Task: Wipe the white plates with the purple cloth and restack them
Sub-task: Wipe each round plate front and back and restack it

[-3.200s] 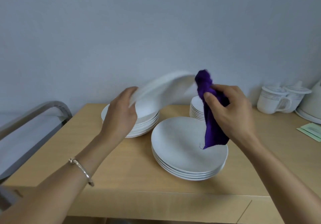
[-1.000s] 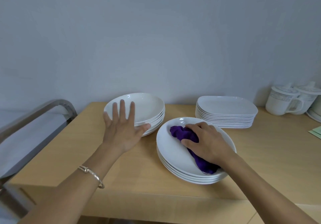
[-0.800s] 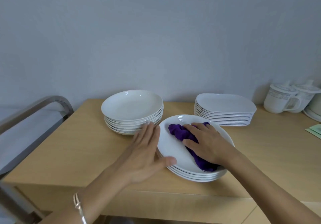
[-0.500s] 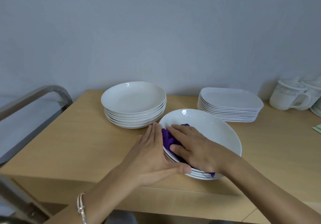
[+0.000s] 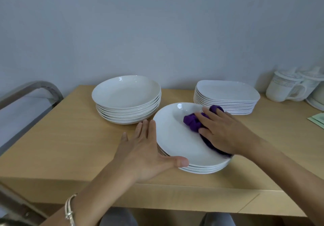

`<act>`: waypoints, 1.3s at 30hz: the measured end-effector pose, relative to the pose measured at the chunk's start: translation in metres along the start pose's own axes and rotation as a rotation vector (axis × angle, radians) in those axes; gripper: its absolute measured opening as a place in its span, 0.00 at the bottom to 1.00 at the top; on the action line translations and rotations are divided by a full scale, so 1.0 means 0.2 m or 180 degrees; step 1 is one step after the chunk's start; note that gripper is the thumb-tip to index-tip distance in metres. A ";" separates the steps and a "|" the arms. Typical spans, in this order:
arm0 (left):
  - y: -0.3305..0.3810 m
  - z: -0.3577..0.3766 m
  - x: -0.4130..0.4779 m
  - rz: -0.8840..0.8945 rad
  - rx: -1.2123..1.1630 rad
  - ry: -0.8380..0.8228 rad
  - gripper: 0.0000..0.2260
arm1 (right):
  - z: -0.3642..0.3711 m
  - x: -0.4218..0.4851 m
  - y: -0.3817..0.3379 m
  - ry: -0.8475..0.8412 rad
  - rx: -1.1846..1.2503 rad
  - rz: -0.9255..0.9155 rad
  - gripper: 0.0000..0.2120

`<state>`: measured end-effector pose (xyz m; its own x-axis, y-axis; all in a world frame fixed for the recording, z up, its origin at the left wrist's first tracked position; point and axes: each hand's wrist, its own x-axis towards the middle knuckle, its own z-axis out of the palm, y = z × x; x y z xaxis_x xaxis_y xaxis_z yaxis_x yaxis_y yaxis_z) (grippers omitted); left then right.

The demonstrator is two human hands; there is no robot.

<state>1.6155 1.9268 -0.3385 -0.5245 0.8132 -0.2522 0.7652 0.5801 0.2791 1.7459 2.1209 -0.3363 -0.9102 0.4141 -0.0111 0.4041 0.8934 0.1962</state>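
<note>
Your right hand (image 5: 226, 133) lies flat, fingers spread, pressing the purple cloth (image 5: 192, 122) onto the top plate (image 5: 173, 134) at centre frame, likely mid-wipe. Your left hand (image 5: 143, 154), fingers straight and together, braces the left rim of the stack (image 5: 201, 170), probably to stop it sliding. Much of the cloth hides under your palm. At the right edge, the mugs (image 5: 284, 89) are blurred and cut off.

Wooden table (image 5: 61, 143): far round stack (image 5: 126, 94), near round stack (image 5: 171, 138), square stack (image 5: 226, 90), mugs (image 5: 284, 89), possibly green paper (image 5: 318, 120).
</note>
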 end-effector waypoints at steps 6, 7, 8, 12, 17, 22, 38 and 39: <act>-0.02 0.01 0.03 0.0259 -0.0285 0.0083 0.61 | -0.15 -0.17 -0.24 -0.0925 0.1603 -0.0535 0.26; -0.03 0.02 0.04 0.0271 -0.0394 0.0056 0.61 | -0.14 -0.14 -0.28 -0.0906 0.1727 -0.0562 0.28; -0.04 0.03 0.05 0.0330 -0.0609 0.0067 0.62 | -0.13 -0.09 -0.32 -0.0866 0.1792 -0.0597 0.29; -0.07 0.08 0.07 0.0844 -0.1698 0.0431 0.57 | -0.04 0.17 -0.35 -0.0232 0.1616 -0.0695 0.30; -0.06 0.07 0.04 0.0770 -0.1652 0.0409 0.52 | 0.01 0.34 -0.26 0.0071 0.1220 -0.0275 0.29; -0.05 0.02 0.01 0.0361 -0.1036 0.0302 0.53 | 0.00 0.25 -0.08 0.0054 0.0632 0.0334 0.27; -0.04 0.06 0.03 0.0957 -0.2171 0.0113 0.44 | -0.01 0.19 -0.34 -0.0220 0.1592 -0.0603 0.31; -0.05 0.06 0.04 0.0940 -0.2242 0.0075 0.45 | 0.00 0.24 -0.33 -0.0213 0.1559 -0.0594 0.31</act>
<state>1.6088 1.9264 -0.3549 -0.3490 0.9353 -0.0579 0.4601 0.2248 0.8589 1.6763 2.0824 -0.3495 -0.9693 0.2362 -0.0677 0.2456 0.9230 -0.2961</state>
